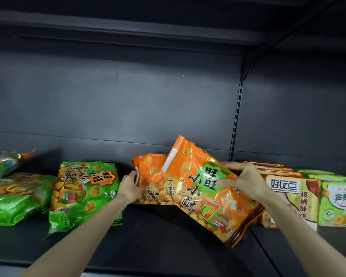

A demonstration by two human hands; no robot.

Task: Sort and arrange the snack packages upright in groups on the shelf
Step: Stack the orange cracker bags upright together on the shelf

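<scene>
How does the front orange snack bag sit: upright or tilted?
Tilted: the orange bag slants diagonally, one corner raised, its print askew, gripped by the right hand.

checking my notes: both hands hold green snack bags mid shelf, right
Wrong colour: in the head view the left hand and right hand hold orange snack bags mid shelf; the green bags lie to their left.

Single view, head-worn, wide-angle; straight lines bow toward the edges. Faces forward and slightly down into a dark shelf [168,246] bay, close in. Mid-frame filled by back panel [128,100], upper shelf [148,31] underside along top. Both forearms [78,242] enter from bottom edge; orange packages [198,188] sit large at lower centre
</scene>
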